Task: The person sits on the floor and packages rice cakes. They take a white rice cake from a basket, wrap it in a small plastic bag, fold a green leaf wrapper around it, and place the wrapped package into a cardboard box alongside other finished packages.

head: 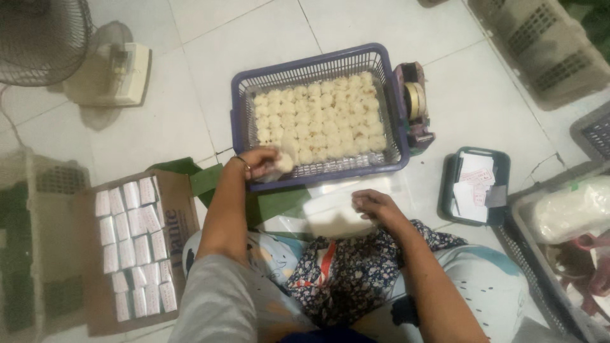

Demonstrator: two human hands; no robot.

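My left hand [262,161] reaches into the near left corner of a purple basket [244,89] and grips a pale round cake [284,162]. Several more such cakes [324,117] fill the basket in rows. My right hand [373,204] rests on a stack of clear plastic bags [330,213] on my lap, pinching the top one. A bracelet circles my left wrist.
A tape dispenser [414,105] stands right of the basket. A dark tray with paper labels [475,185] lies further right. A cardboard box of wrapped packets [135,248] sits at my left. A fan [44,38] and grey crates [540,44] stand around on the tiled floor.
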